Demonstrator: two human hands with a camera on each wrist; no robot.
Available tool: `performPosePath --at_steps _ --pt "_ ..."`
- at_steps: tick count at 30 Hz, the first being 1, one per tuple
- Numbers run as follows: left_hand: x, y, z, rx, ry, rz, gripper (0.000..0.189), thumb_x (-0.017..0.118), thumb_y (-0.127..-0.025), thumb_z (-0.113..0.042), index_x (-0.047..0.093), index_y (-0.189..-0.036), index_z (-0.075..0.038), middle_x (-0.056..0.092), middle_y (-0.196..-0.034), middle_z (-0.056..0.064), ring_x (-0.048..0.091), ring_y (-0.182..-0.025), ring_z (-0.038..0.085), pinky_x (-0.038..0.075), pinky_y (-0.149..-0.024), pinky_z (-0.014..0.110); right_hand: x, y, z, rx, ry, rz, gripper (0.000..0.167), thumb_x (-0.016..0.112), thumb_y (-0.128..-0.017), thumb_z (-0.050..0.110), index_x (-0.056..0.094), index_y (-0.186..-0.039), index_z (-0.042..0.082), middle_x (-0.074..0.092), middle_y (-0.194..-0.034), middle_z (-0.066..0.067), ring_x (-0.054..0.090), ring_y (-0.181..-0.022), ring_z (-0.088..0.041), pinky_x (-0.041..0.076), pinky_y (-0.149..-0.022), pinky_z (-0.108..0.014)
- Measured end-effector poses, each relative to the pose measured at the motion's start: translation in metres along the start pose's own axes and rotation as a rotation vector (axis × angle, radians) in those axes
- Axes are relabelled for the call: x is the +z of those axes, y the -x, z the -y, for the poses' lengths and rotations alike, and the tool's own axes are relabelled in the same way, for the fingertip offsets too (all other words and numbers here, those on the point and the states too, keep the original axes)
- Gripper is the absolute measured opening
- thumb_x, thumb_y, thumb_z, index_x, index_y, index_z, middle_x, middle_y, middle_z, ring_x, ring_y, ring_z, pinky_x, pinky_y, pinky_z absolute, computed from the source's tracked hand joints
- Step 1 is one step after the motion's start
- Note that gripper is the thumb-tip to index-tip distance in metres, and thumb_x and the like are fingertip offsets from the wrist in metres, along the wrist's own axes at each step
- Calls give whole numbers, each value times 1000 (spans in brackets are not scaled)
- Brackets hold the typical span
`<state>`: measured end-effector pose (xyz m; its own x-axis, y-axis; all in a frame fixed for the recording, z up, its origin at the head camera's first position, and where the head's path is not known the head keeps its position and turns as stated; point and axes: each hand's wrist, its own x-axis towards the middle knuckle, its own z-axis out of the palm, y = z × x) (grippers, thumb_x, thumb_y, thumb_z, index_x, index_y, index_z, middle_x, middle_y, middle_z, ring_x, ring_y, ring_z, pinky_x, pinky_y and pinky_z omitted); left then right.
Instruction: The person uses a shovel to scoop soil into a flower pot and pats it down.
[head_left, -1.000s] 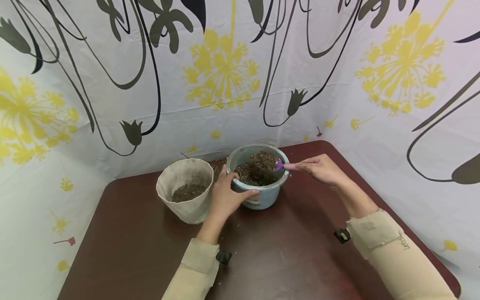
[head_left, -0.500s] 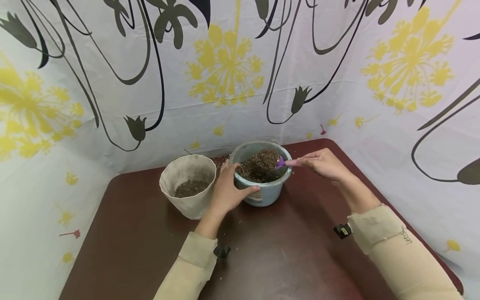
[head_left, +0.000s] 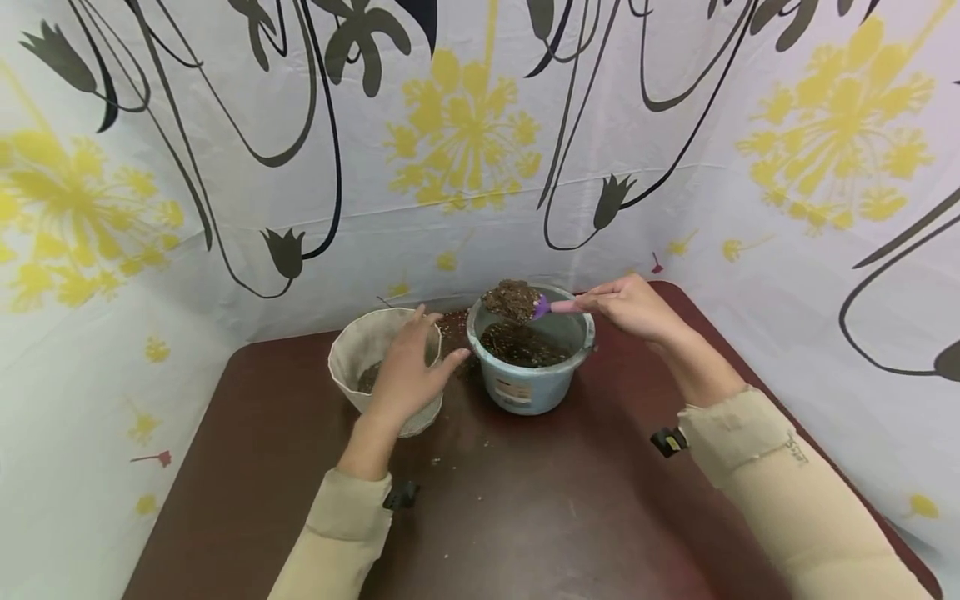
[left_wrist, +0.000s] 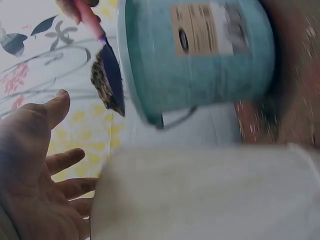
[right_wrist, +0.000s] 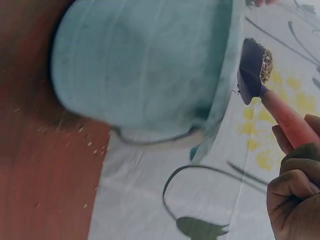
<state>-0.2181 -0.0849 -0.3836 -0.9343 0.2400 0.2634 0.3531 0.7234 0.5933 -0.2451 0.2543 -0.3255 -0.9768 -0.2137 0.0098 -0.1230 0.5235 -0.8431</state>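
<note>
My right hand [head_left: 633, 308] grips the pink handle of a small purple garden trowel [head_left: 542, 307]. A heap of dark soil [head_left: 510, 298] sits on its blade, held above the left part of the pale blue bucket [head_left: 525, 388]. More soil lies inside that bucket. My left hand [head_left: 405, 367] is over the right side of a white fluted pot [head_left: 351, 346], fingers spread and thumb pointing toward the bucket. It covers part of the soil in the pot. In the left wrist view, the fingers [left_wrist: 67, 159] are right at the pot's rim, with nothing in the palm.
Both containers stand near the back of a dark red-brown table [head_left: 480, 517]. Loose soil crumbs [head_left: 453, 327] are scattered between and behind them, with a few specks nearer the front. A white cloth [head_left: 480, 233] printed with flowers hangs around the table's back and sides.
My left hand has let go of the blue bucket's rim and moved left over the white pot. The loaded trowel has risen out of the bucket and shifted left.
</note>
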Motion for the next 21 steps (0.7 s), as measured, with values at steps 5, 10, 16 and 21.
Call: performPosePath --at_steps 5,10,16,21 --pt "-22 16 26 -8 -39 -45 71 65 -97 -47 44 -150 -5 34 -161 20 22 -152 37 25 -117 60 16 -14 19 -15 5 50 23 62 -101 33 79 -113 22 75 -113 -1 62 -123 -21 45 -103 -45" --pt "-39 30 45 -37 -103 -88 71 67 -95 -51 48 -147 -5 36 -159 21 22 -151 39 20 -117 64 37 -28 38 -9 5 87 24 63 -100 40 79 -113 26 74 -119 1 62 -122 -20 47 -86 -40" --pt "-51 45 63 -156 -188 -63 89 62 -89 -69 49 -147 -3 26 -162 26 17 -151 44 19 -113 70 75 -45 53 -36 -41 122 18 67 -99 31 81 -108 24 72 -122 -4 66 -113 -19 50 -96 -41" --pt "-51 55 77 -189 -211 -41 101 61 -84 -76 49 -146 3 21 -163 28 22 -149 46 27 -111 69 109 -53 56 -111 50 101 17 67 -99 27 82 -105 21 76 -89 -6 29 -43 -7 29 -45 -25"
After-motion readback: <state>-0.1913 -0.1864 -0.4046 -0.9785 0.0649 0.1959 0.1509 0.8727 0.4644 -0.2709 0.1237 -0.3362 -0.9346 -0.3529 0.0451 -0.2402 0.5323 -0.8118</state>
